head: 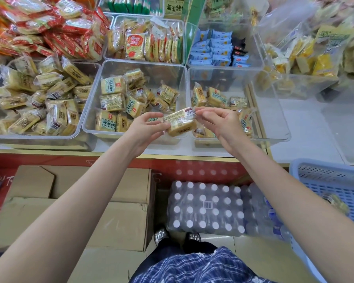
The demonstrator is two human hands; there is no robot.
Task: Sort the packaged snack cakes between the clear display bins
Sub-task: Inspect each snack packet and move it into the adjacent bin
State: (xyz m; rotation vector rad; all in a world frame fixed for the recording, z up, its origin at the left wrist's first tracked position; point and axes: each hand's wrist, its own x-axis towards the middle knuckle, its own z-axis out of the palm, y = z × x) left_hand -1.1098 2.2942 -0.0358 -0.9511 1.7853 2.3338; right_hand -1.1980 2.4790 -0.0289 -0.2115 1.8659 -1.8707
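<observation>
Closest to me: plaid fabric [194, 266] at bottom centre, w/ two shoes [177, 236] just past it on the floor. Both forearms reach up from the lower corners to one snack cake pack [181, 121], held in the air over the near rims where the middle bin [94, 111] and right bin [282, 127] meet.

Grip: left hand [146, 128] has fingers curled round the pack's left end, thumb on top. Right hand [221, 121] pinches the right end's wrapper seal between thumb and forefinger; other fingers loosely bent. Pack sits slightly tilted, barcode label facing up.

Hard to read: print on the pack is too small for me. Right hand hides part of the right bin's contents. Upper right is blurred by a clear bag [307, 48] of yellow packs; can't tell what sort.

Around: middle bin holds a loose pile of yellow-green cake packs [119, 99], maybe half full. Right bin has fewer of similar packs. Left bin [78, 127] is heaped w/ them. Behind: a bin of orange-labelled packs [135, 45], one of blue packs [213, 50], and red packs [49, 29] piled top left. Below the counter: cardboard boxes [102, 211], a shrink-wrapped bottle case [204, 209], and a blue basket [333, 186] at right.
</observation>
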